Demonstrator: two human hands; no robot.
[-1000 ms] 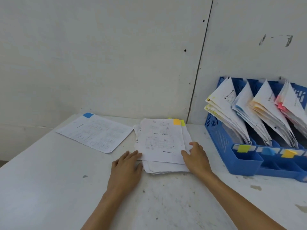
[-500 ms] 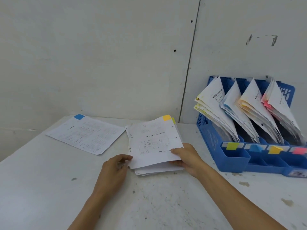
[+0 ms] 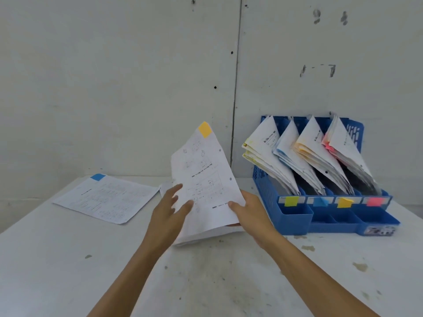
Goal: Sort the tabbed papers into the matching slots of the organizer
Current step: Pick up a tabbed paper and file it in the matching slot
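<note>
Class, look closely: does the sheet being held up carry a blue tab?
No, the raised sheet has an orange tab at its top corner, while the blue-tabbed sheet lies flat on the table.

One head cam, wide-angle, close in, looks fwd/down across table (image 3: 68, 259) to organizer (image 3: 291, 217) by wall (image 3: 114, 88).

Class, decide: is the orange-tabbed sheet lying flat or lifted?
Lifted. The orange-tabbed sheet stands tilted off the table, its lower edge pinched by the right hand.

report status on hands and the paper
Right hand pinches orange-tabbed sheet, left hand open against its edge. Sheet up off the stack. Nothing between it and the organizer.
</note>
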